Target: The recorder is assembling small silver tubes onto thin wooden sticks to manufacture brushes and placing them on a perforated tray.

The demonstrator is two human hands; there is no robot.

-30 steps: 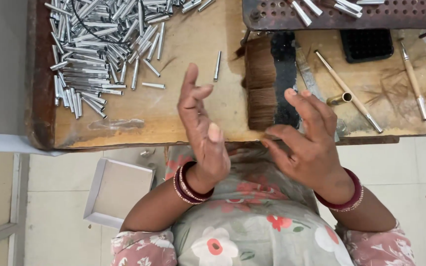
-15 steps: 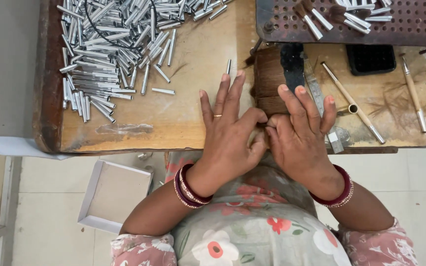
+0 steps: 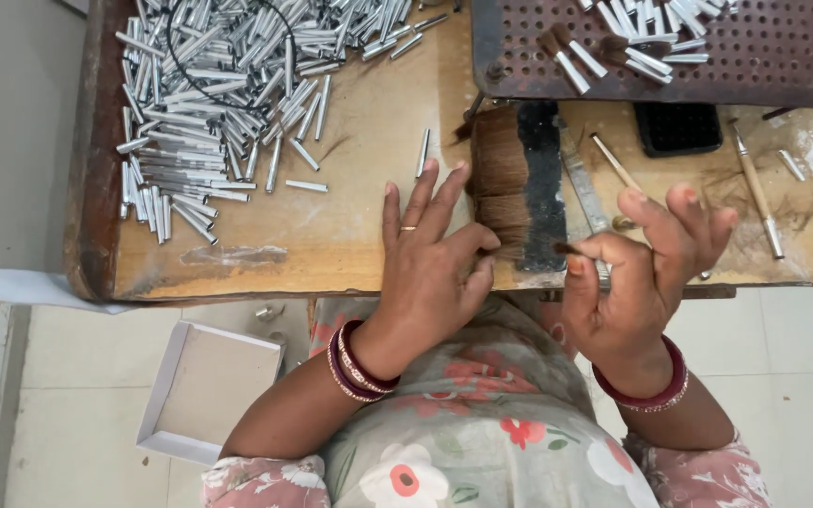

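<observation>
The left hand (image 3: 430, 268) lies flat over the near edge of the wooden workbench (image 3: 350, 226), with its fingers spread wide and holding nothing. One thin ring sits on one finger. The thumb tip touches the lower of two brown bristle bundles (image 3: 503, 183), which lie one above the other against one black strip (image 3: 540, 183) in the middle of the bench.

The right hand (image 3: 646, 273) is raised a little above the bench edge, to the right of the black strip. Its thumb and first finger pinch one small tuft of brown hair (image 3: 566, 249), and the other three fingers are spread open. The tuft is just beside the lower corner of the black strip.

Each wrist carries a stack of dark red bangles; I cannot count them exactly.

In the far left part of the bench there is one big heap of short metal tubes (image 3: 228, 94), too many to count, and one single tube (image 3: 422, 152) lies apart from it, near the left fingertips. One black wire loop rests on the heap. At the far right stands one perforated metal plate (image 3: 755, 71), with many finished small brushes (image 3: 642, 38) on it. Below it I see one black pad (image 3: 677, 127) and two long wooden-handled tools (image 3: 757, 193).

On the floor, to the left of the person, lies one empty white cardboard tray (image 3: 204, 390).
</observation>
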